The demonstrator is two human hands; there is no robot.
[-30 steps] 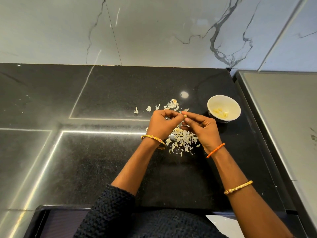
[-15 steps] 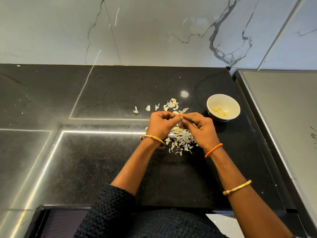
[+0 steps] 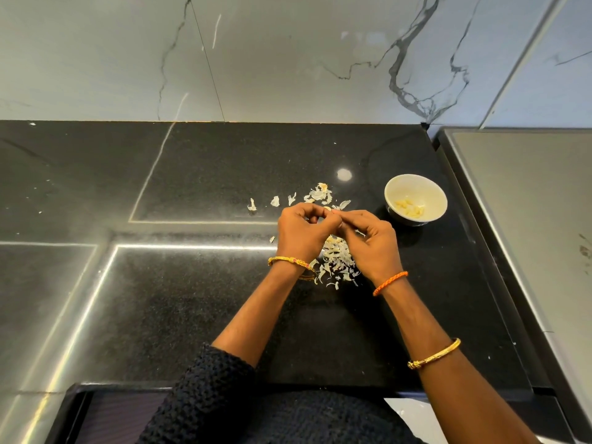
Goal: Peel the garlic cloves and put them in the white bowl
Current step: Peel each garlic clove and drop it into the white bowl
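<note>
Two hands meet at mid-worktop, fingertips together over a heap of papery skins (image 3: 336, 262). Left hand (image 3: 302, 233): fingers curled, pinching a garlic clove (image 3: 327, 209) of which only a pale sliver shows between the fingertips. Right hand (image 3: 371, 245): fingers curled in toward the same clove, seemingly picking at its skin; the exact contact is hidden behind the knuckles. White bowl (image 3: 415, 200): stands on the black worktop (image 3: 192, 299) to the right of the fingers and slightly beyond them, near but apart; several peeled cloves (image 3: 410, 208) lie at its bottom. Loose skin flakes (image 3: 320, 195): scattered just beyond the fingers, a few trailing off to the left. Step in hand, as judged: stripping the skin from one clove, transfer to the bowl not yet made. Risks, as judged: the clove is small and likely slick once bared, so a hard pinch could squirt it out onto the worktop or into the heap of skins, where it would be hard to pick out. A scrap of skin clinging to the fingers could ride along into the bowl. A careless reach to the right could knock the bowl's rim and tip or slide it.
</note>
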